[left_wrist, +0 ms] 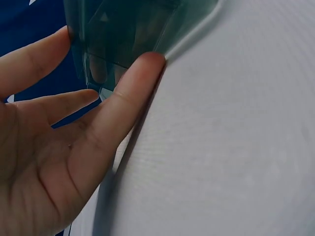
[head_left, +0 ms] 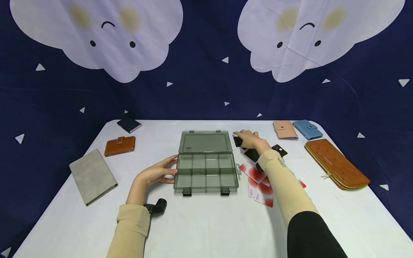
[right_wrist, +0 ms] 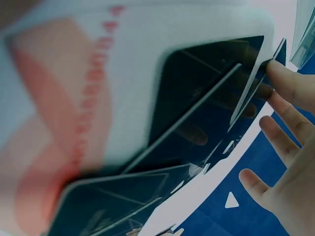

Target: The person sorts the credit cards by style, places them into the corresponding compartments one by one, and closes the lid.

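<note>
A translucent green compartment box point(head_left: 206, 179) stands with its lid point(head_left: 205, 142) folded back, its compartments facing up. My left hand point(head_left: 157, 172) is against the box's left side; in the left wrist view its fairly straight, spread thumb and fingers point(left_wrist: 118, 103) touch the wall. To the right of the box my right hand point(head_left: 250, 139) reaches over several black cards point(head_left: 252, 154). Up close in the right wrist view, two fingertips pinch the far edge of a glossy black card point(right_wrist: 197, 98), and the other fingers stand apart. Red-and-white cards point(head_left: 259, 186) lie nearer, partly under the forearm.
At left lie a grey notebook point(head_left: 93, 177), a brown wallet point(head_left: 120, 146) and a dark blue notebook point(head_left: 129, 124). At right are a pink card holder point(head_left: 285, 130), a blue one point(head_left: 307, 129) and a brown zip wallet point(head_left: 335, 163). A dark blue curtain hangs behind.
</note>
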`<state>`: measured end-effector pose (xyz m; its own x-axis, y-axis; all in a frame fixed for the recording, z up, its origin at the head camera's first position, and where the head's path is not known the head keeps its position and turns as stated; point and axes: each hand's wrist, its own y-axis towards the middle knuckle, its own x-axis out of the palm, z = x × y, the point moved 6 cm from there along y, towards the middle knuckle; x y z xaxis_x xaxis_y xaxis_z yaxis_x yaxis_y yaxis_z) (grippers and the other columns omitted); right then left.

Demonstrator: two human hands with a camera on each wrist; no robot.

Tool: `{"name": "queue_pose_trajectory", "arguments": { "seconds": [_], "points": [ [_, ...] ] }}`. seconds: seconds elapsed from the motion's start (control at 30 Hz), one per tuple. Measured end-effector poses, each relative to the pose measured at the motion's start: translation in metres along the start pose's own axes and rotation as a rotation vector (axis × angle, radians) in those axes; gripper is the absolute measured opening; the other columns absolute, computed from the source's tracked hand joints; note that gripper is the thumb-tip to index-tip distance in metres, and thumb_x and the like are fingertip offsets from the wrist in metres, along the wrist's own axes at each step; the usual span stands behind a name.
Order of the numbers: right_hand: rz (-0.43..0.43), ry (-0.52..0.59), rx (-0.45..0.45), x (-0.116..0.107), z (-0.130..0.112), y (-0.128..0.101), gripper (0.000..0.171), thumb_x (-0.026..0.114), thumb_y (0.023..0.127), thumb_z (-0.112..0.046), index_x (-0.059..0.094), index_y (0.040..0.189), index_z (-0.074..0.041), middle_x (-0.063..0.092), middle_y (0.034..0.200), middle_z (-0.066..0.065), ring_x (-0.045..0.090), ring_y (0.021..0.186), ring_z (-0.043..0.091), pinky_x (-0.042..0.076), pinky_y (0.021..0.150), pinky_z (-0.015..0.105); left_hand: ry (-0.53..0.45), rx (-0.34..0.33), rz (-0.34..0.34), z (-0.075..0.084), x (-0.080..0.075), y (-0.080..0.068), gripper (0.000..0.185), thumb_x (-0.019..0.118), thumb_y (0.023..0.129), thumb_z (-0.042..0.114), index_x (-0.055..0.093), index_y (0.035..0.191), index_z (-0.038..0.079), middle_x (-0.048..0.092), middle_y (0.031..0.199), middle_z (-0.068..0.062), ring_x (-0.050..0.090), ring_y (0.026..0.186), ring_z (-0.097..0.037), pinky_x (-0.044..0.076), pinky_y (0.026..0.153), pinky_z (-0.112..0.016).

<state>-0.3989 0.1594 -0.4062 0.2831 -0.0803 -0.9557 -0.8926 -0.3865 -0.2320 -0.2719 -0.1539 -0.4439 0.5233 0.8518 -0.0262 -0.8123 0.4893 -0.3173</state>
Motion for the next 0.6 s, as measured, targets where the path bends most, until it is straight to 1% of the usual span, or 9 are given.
{"name": "queue_pose_trajectory", "arguments": {
  "seconds": [0.1, 0.2, 0.27, 0.37, 0.47, 0.53, 0.6],
  "points": [
    [0.041, -0.026, -0.033, -0.003, -0.003, 0.001, 0.066, 0.065, 0.081, -0.003, 0.039, 0.141, -0.011, 0.042, 0.134, 0.017, 0.038, 0.120, 0.036, 0.032, 0.093, 0.055, -0.007, 0.002, 0.000, 0.000, 0.000, -0.001, 0.077, 0.054, 0.090, 0.005, 0.005, 0.149, 0.008, 0.003, 0.152, -0.021, 0.056, 0.097, -0.022, 0.055, 0.082, -0.038],
    [0.107, -0.040, -0.070, -0.007, -0.005, 0.000, 0.061, 0.071, 0.076, -0.004, 0.050, 0.133, -0.010, 0.047, 0.124, 0.016, 0.041, 0.113, 0.035, 0.033, 0.092, 0.054, -0.013, 0.002, 0.003, 0.000, 0.001, 0.000, 0.078, 0.055, 0.089, 0.005, 0.006, 0.149, 0.008, 0.004, 0.152, -0.020, 0.058, 0.094, -0.020, 0.055, 0.080, -0.037],
    [0.137, -0.026, -0.084, -0.009, -0.004, 0.000, 0.057, 0.073, 0.074, -0.004, 0.055, 0.127, -0.010, 0.050, 0.120, 0.016, 0.043, 0.110, 0.035, 0.033, 0.091, 0.054, -0.013, 0.002, 0.004, 0.000, 0.000, 0.001, 0.078, 0.055, 0.088, 0.005, 0.006, 0.149, 0.008, 0.005, 0.152, -0.020, 0.059, 0.092, -0.019, 0.055, 0.080, -0.037],
    [0.147, 0.047, -0.101, -0.011, 0.000, -0.001, 0.046, 0.071, 0.076, -0.003, 0.056, 0.119, -0.010, 0.055, 0.118, 0.016, 0.047, 0.109, 0.036, 0.031, 0.091, 0.054, -0.012, 0.001, 0.003, -0.001, -0.001, 0.002, 0.079, 0.054, 0.088, 0.004, 0.005, 0.149, 0.007, 0.004, 0.152, -0.020, 0.058, 0.092, -0.018, 0.055, 0.080, -0.036],
    [0.144, 0.152, -0.123, -0.014, 0.001, -0.003, 0.034, 0.064, 0.081, 0.001, 0.055, 0.113, -0.009, 0.058, 0.115, 0.017, 0.051, 0.106, 0.036, 0.029, 0.091, 0.056, -0.013, 0.006, -0.003, -0.001, -0.002, 0.002, 0.079, 0.054, 0.088, 0.004, 0.004, 0.149, 0.006, 0.003, 0.152, -0.021, 0.059, 0.091, -0.018, 0.055, 0.080, -0.036],
    [0.144, 0.211, -0.141, -0.018, 0.001, -0.004, 0.031, 0.061, 0.083, 0.002, 0.054, 0.112, -0.007, 0.058, 0.113, 0.019, 0.052, 0.105, 0.035, 0.031, 0.093, 0.057, -0.019, 0.007, -0.003, -0.001, -0.002, 0.002, 0.079, 0.054, 0.088, 0.004, 0.004, 0.149, 0.006, 0.003, 0.152, -0.022, 0.059, 0.091, -0.018, 0.055, 0.079, -0.036],
    [0.144, 0.272, -0.155, -0.023, -0.001, -0.006, 0.032, 0.059, 0.083, 0.005, 0.054, 0.113, -0.004, 0.056, 0.113, 0.021, 0.051, 0.105, 0.036, 0.035, 0.093, 0.056, -0.024, 0.007, -0.005, -0.001, -0.002, 0.002, 0.079, 0.054, 0.089, 0.004, 0.003, 0.149, 0.006, 0.003, 0.152, -0.022, 0.060, 0.090, -0.019, 0.056, 0.079, -0.036]
  ]
}}
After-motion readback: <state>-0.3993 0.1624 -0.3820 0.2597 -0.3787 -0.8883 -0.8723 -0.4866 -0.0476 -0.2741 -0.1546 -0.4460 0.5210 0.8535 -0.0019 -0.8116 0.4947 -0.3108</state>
